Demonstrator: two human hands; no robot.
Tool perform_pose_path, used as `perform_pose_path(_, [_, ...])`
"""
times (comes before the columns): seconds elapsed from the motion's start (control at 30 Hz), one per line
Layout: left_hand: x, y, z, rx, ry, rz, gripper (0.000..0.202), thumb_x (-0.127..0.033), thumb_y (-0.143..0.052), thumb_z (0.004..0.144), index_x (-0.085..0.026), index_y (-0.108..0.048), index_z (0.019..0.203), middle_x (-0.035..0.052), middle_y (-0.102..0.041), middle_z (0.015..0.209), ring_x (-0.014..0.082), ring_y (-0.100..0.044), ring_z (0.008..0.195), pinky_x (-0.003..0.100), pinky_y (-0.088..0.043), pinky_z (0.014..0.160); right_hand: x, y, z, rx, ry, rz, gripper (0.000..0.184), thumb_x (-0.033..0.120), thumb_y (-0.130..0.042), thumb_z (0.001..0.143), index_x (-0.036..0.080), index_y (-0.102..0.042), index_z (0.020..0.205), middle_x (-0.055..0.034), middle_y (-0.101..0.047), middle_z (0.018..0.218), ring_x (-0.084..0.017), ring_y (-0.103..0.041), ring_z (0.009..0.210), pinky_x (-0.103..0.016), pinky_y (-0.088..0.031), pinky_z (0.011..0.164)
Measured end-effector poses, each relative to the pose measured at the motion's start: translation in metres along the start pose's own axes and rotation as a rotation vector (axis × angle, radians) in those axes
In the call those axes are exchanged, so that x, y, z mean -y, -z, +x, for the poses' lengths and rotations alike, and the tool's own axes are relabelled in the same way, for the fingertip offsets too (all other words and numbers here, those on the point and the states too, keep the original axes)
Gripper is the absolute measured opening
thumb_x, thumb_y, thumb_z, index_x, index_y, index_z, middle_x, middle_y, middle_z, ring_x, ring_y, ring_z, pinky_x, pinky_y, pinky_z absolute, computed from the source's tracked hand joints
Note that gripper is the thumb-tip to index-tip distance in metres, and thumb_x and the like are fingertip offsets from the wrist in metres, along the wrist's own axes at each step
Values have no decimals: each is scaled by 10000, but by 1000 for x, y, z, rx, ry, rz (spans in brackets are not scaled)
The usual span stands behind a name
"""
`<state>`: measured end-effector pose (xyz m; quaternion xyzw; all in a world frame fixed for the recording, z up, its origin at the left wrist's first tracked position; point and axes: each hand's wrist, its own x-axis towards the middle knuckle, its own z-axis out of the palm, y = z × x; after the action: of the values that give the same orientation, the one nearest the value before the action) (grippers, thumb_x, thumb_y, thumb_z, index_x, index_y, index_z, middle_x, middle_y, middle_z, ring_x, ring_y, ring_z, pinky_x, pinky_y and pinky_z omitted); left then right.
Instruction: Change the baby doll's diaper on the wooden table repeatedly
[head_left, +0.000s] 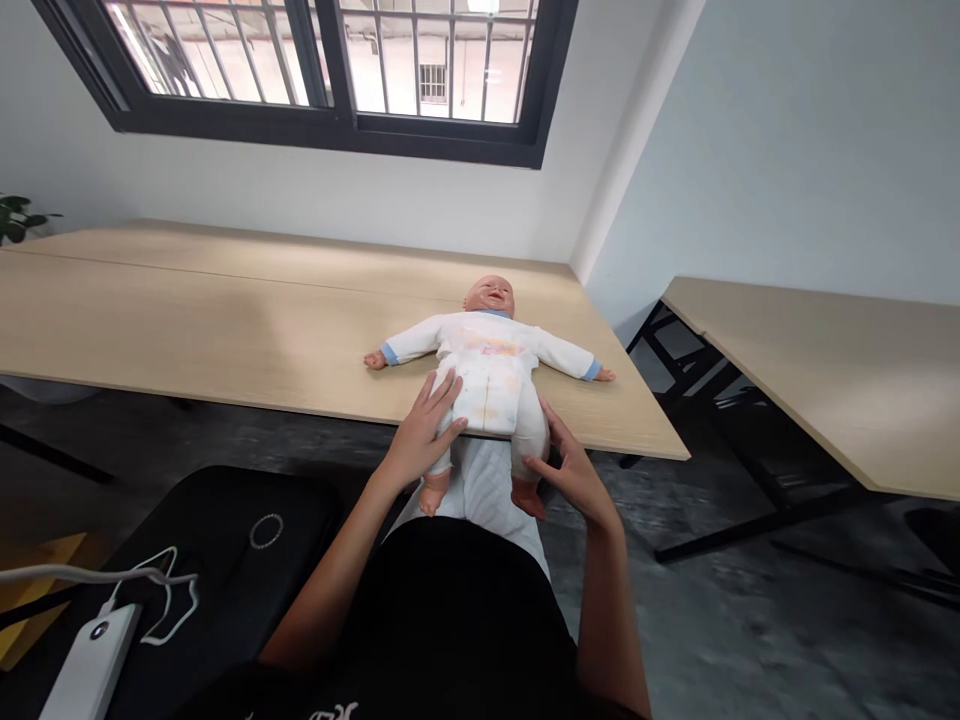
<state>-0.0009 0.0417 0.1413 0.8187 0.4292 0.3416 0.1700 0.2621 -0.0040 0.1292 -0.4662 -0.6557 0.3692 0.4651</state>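
A baby doll (491, 332) lies on its back at the table's front edge, arms spread out and head towards the window. It wears a white top with blue cuffs, white leggings and a white diaper (486, 398) over them. Its lower legs hang past the edge, over my lap. My left hand (426, 432) rests on the doll's leg at the left of the view, fingers spread and touching the diaper's side. Around the other leg, my right hand (574, 470) has its thumb on the front and its fingers along the outer side.
The doll lies near the right end of a long wooden table (285, 330). A second table (825, 370) stands to the right across a gap. Left of me, a black chair (247, 600) holds a white power bank (94, 660), a cable and a bead bracelet (266, 532).
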Motion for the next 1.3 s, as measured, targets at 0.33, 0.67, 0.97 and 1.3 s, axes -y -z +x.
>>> perform_pose_path(0.33, [5, -12, -30, -123, 31, -110, 644, -395, -594, 943, -293, -381, 1542, 74, -241, 1667, 288, -181, 1554, 511, -166, 1264, -5, -8, 3, -65, -28, 50, 859, 457, -742, 843, 292, -321, 1574, -55, -319, 1619, -256, -304, 1501, -453, -222, 1265])
perform_pose_path(0.67, [-7, -39, -63, -628, 416, -472, 508, -341, -770, 773, -199, -582, 1222, 117, -594, 1284, 248, -574, 1219, 340, -512, 935, -2, -10, 3, -79, -34, 34, 838, 458, -731, 850, 305, -331, 1570, -45, -339, 1610, -258, -317, 1495, -453, -217, 1266])
perform_pose_path(0.97, [-9, -32, -57, -285, 786, -1026, 442, -259, -846, 604, -120, -649, 975, 81, -726, 919, 200, -695, 838, 291, -529, 798, -4, -9, 3, -86, -13, -24, 813, 466, -714, 851, 284, -353, 1556, -73, -393, 1577, -273, -360, 1470, -480, -280, 1241])
perform_pose_path(1.3, [-26, -19, -58, -169, 837, -1454, 313, -295, -834, 658, -119, -685, 870, 70, -760, 821, 193, -714, 687, 265, -572, 649, 50, -73, -4, -47, 267, -255, 183, 242, -581, 930, 213, -613, 1108, -73, -684, 1062, -212, -659, 1003, -367, -545, 912])
